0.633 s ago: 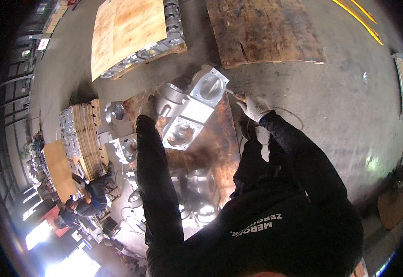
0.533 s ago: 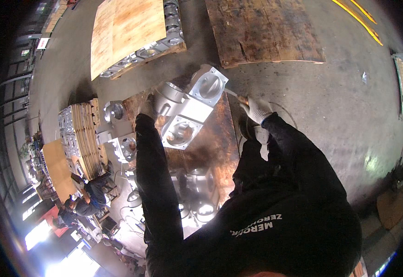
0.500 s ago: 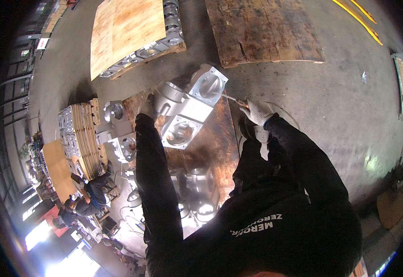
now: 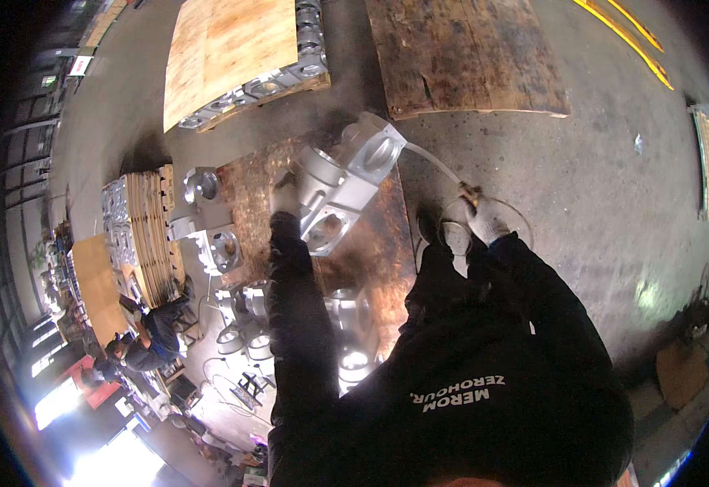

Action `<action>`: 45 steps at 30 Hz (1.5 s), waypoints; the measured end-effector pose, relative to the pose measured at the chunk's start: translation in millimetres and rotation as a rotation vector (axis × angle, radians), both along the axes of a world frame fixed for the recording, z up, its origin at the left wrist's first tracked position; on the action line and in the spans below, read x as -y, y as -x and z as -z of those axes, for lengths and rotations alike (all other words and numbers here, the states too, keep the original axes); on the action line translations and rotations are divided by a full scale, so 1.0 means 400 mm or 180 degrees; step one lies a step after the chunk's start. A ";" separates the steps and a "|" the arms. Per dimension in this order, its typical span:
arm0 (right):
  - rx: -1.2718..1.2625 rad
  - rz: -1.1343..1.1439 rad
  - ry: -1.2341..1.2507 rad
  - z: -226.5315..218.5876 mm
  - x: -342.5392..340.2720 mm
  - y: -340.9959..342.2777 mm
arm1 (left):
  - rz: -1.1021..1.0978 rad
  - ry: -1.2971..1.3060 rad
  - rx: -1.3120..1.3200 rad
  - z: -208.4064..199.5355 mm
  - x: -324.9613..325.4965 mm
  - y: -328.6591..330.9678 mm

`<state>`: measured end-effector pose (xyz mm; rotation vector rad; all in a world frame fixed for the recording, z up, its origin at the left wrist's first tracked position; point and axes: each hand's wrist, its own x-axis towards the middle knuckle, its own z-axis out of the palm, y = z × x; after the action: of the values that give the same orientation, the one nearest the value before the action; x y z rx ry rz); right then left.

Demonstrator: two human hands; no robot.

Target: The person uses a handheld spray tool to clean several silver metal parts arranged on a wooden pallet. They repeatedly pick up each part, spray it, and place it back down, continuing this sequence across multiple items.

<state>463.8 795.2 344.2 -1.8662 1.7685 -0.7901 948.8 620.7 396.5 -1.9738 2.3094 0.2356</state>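
A large silver metal casting (image 4: 346, 199), with a round collar and square flanged openings, stands tilted over a stained wooden board. My gloved left hand (image 4: 285, 193) is at its left side by the collar; it looks closed on the casting, though its fingers are blurred and partly hidden. Out to the right, my gloved right hand (image 4: 484, 217) is closed around the end of a thin pale hose (image 4: 435, 160). This hose arcs from my fingers to the casting's far right opening. A loop of hose hangs beside the same hand.
More castings (image 4: 212, 219) stand left of the stained board (image 4: 257, 174) and near its front edge. Plywood (image 4: 228, 49) covers a pallet of castings at the back. A dark wooden sheet (image 4: 468, 61) lies behind. Stacked panels (image 4: 147, 235) and a bent-over person (image 4: 151, 345) are at left.
The casting has turned, so its openings look narrower. My right hand has drawn back toward me and away from the casting, and more of the hose shows, now bowed.
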 end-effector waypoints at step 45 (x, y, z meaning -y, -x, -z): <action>0.3226 0.0444 -0.3994 -0.175 -0.210 -0.044 | 0.0177 -0.1906 0.2057 -0.171 -0.434 0.302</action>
<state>481.5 879.3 414.0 -0.3661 1.1628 -0.3389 828.2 794.3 464.9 -1.4100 1.6295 0.2098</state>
